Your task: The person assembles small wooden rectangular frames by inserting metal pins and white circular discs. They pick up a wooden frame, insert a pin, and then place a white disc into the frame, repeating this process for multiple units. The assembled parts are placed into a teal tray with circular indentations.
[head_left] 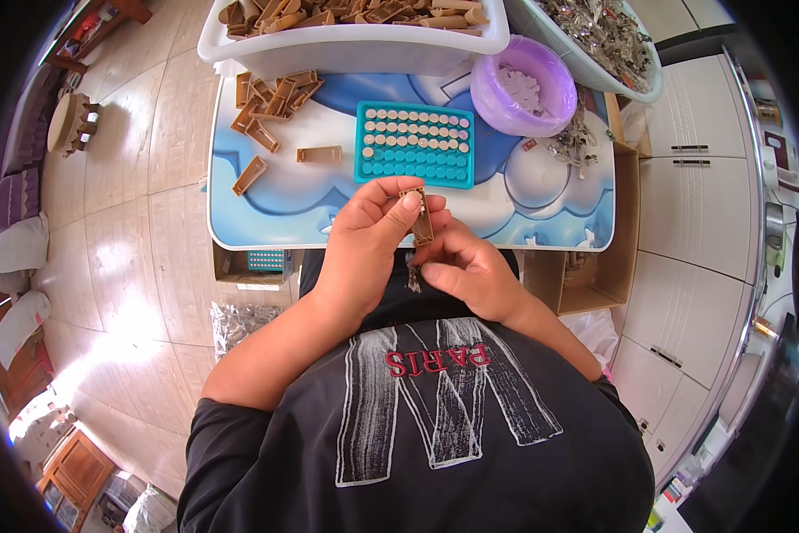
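Close to the table's front edge, my left hand [373, 222] grips a narrow brown plastic casing [423, 229] with its hollow side up. The left thumb presses near a pale round piece at the casing's upper end. My right hand [470, 266] is closed at the lower end of the casing, fingers bent together. Below those fingers hangs a small dark and silvery wire-like part [413, 277], apparently pinched there; its top is hidden. Just beyond both hands lies a teal tray [358, 147]. Its far rows hold pale round discs, while the nearer rows show teal round spots.
Several brown casings [279, 98] lie loose at the table's left, one single casing [319, 155] beside the tray. A white bin [355, 60] of casings stands behind. At the right are a purple bowl [481, 93] and a basket [652, 87] of silvery parts.
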The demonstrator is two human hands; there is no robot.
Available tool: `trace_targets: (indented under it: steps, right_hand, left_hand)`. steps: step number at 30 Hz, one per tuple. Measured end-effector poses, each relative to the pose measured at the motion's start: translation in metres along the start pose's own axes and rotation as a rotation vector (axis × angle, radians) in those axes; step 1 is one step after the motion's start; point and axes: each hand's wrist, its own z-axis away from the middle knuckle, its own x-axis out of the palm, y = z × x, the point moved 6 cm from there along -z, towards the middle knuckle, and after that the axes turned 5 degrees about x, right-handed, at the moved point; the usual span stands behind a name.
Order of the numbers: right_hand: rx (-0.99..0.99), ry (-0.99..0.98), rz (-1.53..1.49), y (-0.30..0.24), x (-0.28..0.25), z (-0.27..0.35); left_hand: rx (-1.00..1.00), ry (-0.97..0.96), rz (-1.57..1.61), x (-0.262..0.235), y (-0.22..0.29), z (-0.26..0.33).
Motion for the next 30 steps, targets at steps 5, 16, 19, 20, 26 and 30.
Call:
trace_targets:
  steps: [5,16,19,20,26,30]
  right_hand:
    - [-0.010,0.078,-0.019,-0.009,-0.007,0.004]
    - [-0.704,0.435,0.689,-0.048,-0.003,0.009]
    - [-0.703,0.346,0.734,-0.051,-0.002,0.006]
    - [-0.696,0.342,0.706,-0.052,-0.003,0.005]
    - [-0.693,0.223,0.770,-0.053,-0.004,0.001]
    - [-0.685,0.202,0.777,-0.051,-0.004,-0.001]
  left_hand:
    - [0.041,0.032,-0.032,-0.003,0.002,-0.001]
    - [0.035,0.030,0.002,-0.003,-0.001,-0.001]
    - [0.034,0.037,0.004,-0.005,-0.002,-0.001]
    - [0.033,0.037,0.004,-0.005,-0.002,-0.001]
    - [0.022,0.004,-0.027,-0.004,-0.006,-0.001]
    - [-0.001,0.007,-0.022,-0.004,-0.006,0.000]
